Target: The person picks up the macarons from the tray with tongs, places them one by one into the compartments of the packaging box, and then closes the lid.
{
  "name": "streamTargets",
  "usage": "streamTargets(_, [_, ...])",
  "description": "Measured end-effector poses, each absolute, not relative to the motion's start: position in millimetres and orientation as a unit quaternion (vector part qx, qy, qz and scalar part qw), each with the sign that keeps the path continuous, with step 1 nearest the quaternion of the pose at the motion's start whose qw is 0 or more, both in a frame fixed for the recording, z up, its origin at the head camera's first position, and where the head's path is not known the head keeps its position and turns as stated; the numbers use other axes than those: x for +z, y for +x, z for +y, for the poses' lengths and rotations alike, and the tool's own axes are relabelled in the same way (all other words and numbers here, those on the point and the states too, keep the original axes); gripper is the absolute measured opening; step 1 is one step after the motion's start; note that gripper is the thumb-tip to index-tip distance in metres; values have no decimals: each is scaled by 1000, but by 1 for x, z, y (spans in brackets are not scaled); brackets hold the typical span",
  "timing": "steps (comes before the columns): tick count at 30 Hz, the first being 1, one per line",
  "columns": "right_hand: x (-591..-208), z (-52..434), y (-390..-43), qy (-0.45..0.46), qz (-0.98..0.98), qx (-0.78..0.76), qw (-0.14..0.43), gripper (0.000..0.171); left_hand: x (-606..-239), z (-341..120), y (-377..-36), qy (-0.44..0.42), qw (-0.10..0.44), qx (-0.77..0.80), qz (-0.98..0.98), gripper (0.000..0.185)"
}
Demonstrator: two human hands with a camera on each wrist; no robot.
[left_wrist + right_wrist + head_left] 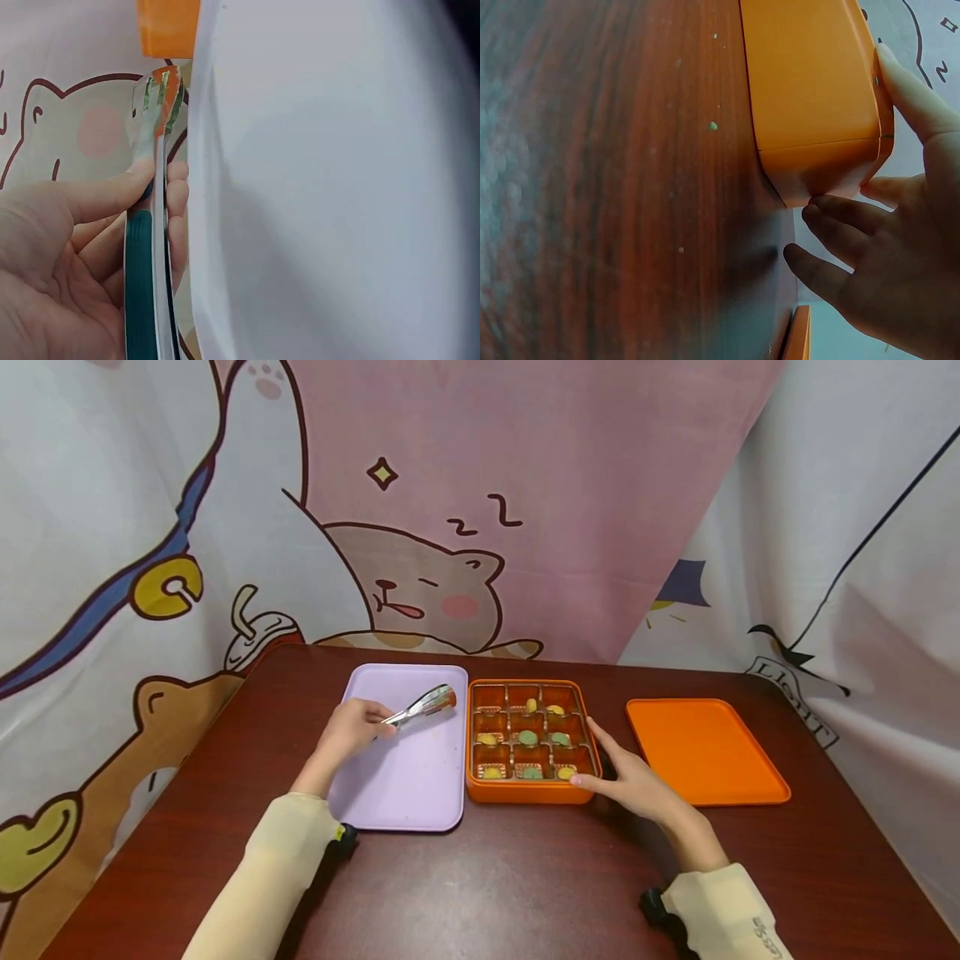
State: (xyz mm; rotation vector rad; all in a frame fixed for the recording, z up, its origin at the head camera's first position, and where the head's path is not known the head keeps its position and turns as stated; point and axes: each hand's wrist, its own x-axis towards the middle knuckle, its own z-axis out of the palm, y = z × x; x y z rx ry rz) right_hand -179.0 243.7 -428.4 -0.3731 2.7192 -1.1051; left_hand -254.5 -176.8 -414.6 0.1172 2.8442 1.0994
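In the head view my left hand (352,731) grips silver metal tongs (427,703) above the lilac tray (405,802); their head points right toward the orange box (525,792). The left wrist view shows the thumb (124,187) pressed on one arm of the tongs and the fingers behind them. My right hand (633,781) rests at the box's right side, thumb on the front rim, other fingers fairly straight and spread. Inside the box a clear divided insert (489,697) holds several yellow cookies (492,772) and green cookies (528,738), one yellow piece standing upright at the back.
An orange lid (705,752) lies flat to the right of the box. The dark wooden table (465,885) has a few small crumbs (713,126) in front of the box. A printed cloth (570,510) hangs behind the table.
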Motion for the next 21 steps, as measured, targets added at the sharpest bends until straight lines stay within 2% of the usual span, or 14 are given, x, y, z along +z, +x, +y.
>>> streamTargets(15, [-429, 244, -178, -125, 916, -372, 87, 94, -402, -154, -257, 83, 35, 428, 899, 21])
streamTargets(21, [-429, 245, -178, -125, 914, -377, 89, 95, -400, -144, -258, 87, 46, 441, 892, 20])
